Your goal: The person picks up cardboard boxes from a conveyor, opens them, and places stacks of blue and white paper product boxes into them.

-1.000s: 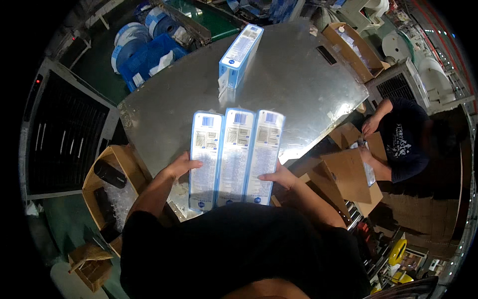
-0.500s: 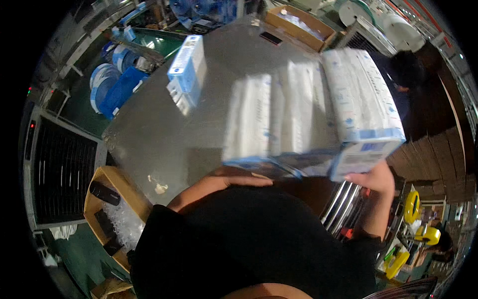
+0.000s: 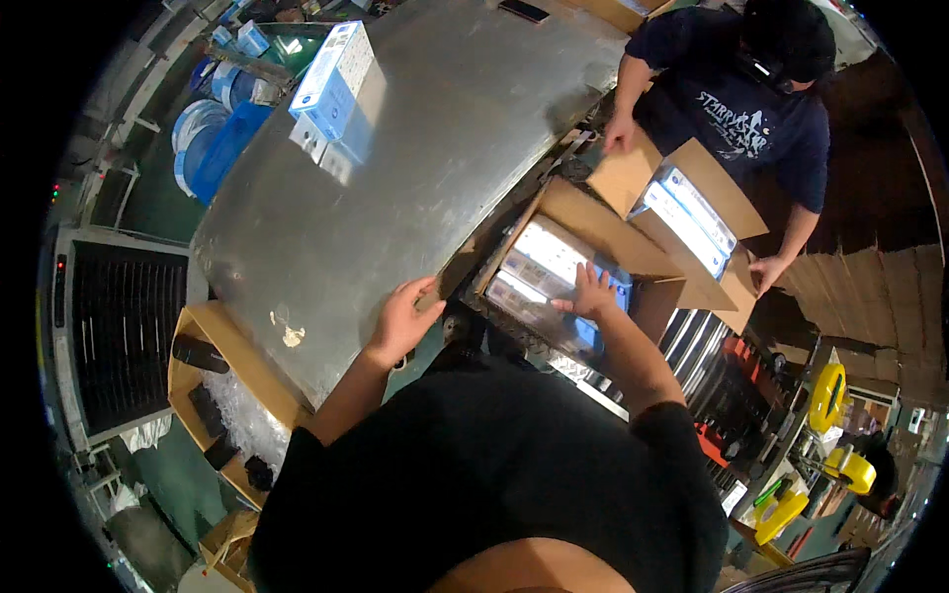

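My right hand (image 3: 593, 294) lies with spread fingers on white-and-blue packs (image 3: 539, 259) inside an open cardboard carton (image 3: 568, 203). My left hand (image 3: 405, 319) hovers by the edge of the metal table (image 3: 395, 198), fingers apart and nothing in it. Beyond my carton, a co-worker in a dark shirt (image 3: 732, 109) has both hands on a second open carton (image 3: 741, 292), which holds similar white-and-blue packs (image 3: 692, 219). One blue-and-white box (image 3: 334, 79) stands alone on the far left of the table.
A phone (image 3: 524, 11) lies at the table's far edge. Left of me stands a cardboard box (image 3: 193, 326) with clear plastic and dark items. Rollers (image 3: 692, 341) run beneath the cartons at right, near yellow tape dispensers (image 3: 828, 397). Stacked flat cardboard (image 3: 860, 316) is at far right.
The row of packs that was above the table edge by my hands is gone from there; packs now sit in the carton. My hands have come apart, and the co-worker's carton has come into view.
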`<state>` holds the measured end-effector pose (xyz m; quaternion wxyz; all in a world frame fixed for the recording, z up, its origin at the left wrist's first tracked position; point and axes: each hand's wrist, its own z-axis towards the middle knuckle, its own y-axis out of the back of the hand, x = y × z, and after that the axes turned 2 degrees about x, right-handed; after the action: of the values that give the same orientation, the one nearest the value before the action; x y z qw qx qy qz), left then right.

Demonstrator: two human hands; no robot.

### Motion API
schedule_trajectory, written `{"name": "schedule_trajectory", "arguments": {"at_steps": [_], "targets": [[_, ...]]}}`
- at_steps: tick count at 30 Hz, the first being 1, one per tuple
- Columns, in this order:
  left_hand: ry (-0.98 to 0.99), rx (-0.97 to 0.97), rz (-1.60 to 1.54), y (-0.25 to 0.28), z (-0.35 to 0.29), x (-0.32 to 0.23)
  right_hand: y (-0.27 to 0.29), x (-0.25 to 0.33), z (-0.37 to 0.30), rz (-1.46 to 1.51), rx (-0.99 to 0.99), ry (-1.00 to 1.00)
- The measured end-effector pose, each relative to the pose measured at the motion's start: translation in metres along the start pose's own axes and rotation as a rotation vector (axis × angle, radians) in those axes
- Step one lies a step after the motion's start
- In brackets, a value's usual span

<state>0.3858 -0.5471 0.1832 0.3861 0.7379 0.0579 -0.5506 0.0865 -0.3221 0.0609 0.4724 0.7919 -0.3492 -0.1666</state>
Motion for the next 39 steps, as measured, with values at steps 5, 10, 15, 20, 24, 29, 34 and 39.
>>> {"name": "schedule_trajectory", "arguments": {"at_steps": [5,10,15,20,24,29,34,39], "targets": [[0.050,-0.055,0.076,0.003,-0.063,0.052,-0.007,-0.047,0.068,0.393,0.345,0.018],[0.473,-0.035,0.148,0.012,-0.120,0.082,-0.031,0.008,0.048,0.209,-0.313,-0.066],[0.541,-0.034,0.108,0.030,-0.116,0.060,-0.157,0.005,0.062,0.045,0.363,0.135],[0.489,-0.071,0.171,0.050,-0.115,0.074,-0.063,0.033,0.059,0.183,0.196,0.096],[0.304,-0.027,0.262,0.074,-0.089,0.124,-0.047,0.071,0.062,1.255,0.137,0.116],[0.386,-0.123,-0.107,0.112,-0.033,0.124,0.077,0.147,-0.036,0.410,0.295,0.362],[0.061,-0.272,0.070,0.196,0.112,0.112,0.055,0.174,-0.062,0.161,0.043,0.310],[-0.349,-0.428,0.446,0.308,0.306,0.129,0.096,0.196,-0.096,0.427,0.001,0.054]]}}
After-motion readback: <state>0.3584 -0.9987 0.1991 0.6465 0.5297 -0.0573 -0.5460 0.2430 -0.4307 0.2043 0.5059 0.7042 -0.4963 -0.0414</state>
